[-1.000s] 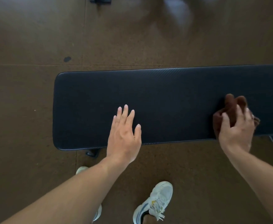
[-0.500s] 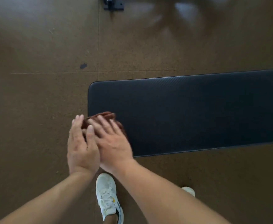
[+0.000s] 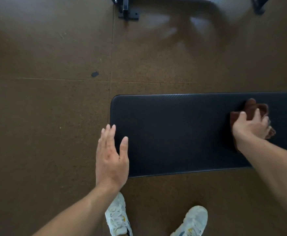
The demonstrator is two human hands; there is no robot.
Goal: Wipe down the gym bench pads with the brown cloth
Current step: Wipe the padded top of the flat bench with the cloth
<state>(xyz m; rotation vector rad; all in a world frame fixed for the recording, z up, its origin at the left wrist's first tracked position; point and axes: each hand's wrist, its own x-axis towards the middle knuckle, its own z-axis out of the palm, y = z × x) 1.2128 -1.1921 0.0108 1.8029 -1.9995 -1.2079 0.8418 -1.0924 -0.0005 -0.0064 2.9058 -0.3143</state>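
Bench pad (image 3: 182, 133) is seen with its long axis running left to right. A bunched brown cloth (image 3: 251, 109) is gripped and pressed onto the right part of it by the right hand (image 3: 251, 126). Most unwiped-looking surface lies leftward, where the left hand (image 3: 110, 155) is laid flat, fingers straight, at the near-left corner.
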